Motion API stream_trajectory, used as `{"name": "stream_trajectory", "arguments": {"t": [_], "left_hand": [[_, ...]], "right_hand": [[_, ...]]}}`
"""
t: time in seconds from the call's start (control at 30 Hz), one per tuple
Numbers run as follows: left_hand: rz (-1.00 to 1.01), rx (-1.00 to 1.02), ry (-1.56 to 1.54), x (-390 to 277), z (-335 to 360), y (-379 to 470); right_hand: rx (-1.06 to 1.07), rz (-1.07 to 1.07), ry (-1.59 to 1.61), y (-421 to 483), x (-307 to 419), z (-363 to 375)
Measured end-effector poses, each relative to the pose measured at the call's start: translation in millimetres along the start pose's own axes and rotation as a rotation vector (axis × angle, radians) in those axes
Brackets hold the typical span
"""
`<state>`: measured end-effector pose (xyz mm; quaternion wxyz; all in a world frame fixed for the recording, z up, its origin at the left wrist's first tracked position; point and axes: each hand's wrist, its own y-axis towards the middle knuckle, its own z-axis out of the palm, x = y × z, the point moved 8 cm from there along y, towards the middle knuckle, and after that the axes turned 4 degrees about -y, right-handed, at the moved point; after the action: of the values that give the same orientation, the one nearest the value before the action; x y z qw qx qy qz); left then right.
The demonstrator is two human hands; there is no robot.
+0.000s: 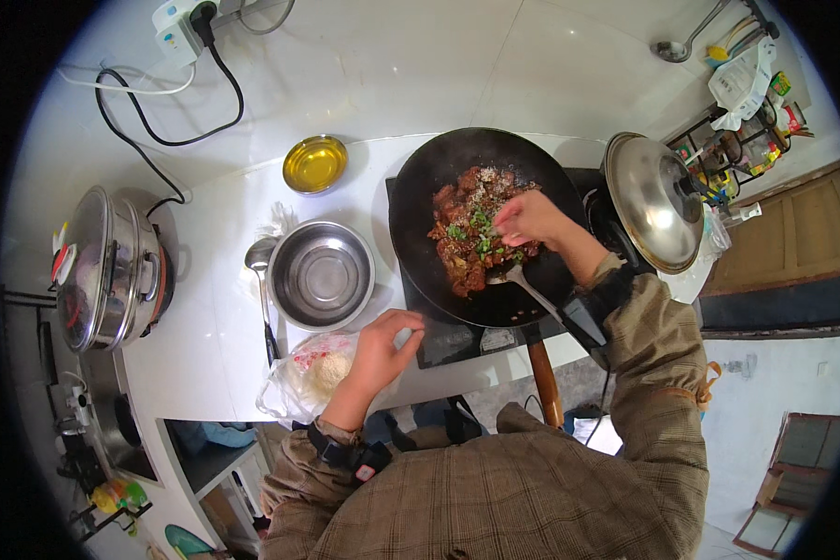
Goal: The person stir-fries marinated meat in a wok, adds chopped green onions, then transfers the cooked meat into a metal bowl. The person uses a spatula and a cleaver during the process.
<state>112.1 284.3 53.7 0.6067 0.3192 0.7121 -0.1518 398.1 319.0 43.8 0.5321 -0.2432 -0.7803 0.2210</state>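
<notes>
My right hand (528,220) hovers over a black wok (413,217), its fingertips bunched just above chopped green scallions (481,234). Whether anything is between those fingers is hidden. Browned meat pieces (465,276) sprinkled with pale seeds fill the wok's middle. A spatula (528,283) rests in the wok, its blade against the meat and its dark handle over the rim near my right wrist. My left hand (385,346) is raised at the counter's front, fingers bent, thumb apart, holding nothing visible. Below it lies a clear plastic bag (304,381) with pale granules.
A steel bowl (322,276) and a long-handled spoon (260,259) are left of the wok. Behind them stands a small bowl of yellow oil (315,164). A domed metal lid (651,203) leans at right; a lidded steamer pot (122,273) with a black power cord (234,119) occupies the left.
</notes>
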Motion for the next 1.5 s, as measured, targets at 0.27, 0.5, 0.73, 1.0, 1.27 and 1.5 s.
{"name": "stream_trajectory", "arguments": {"t": [0.27,0.5,0.73,1.0,1.27,1.5], "left_hand": [[-0.03,0.001,0.044,-3,-6,-1],[-0.028,-0.026,0.035,1,-8,-5],[0.021,0.012,0.005,-3,3,4],[0.02,0.023,0.013,-3,9,6],[0.02,0.04,0.022,-3,15,9],[0.015,0.047,0.022,-4,17,11]], "right_hand": [[-0.218,-0.131,-0.044,61,36,-9],[0.023,-0.089,-0.072,29,12,22],[0.096,-0.195,-0.125,-2,12,19],[-0.315,-0.239,-0.523,-10,1,-72],[-0.413,-0.329,-0.782,-20,19,-72],[-0.123,-0.479,-0.351,-23,48,-8]]}}
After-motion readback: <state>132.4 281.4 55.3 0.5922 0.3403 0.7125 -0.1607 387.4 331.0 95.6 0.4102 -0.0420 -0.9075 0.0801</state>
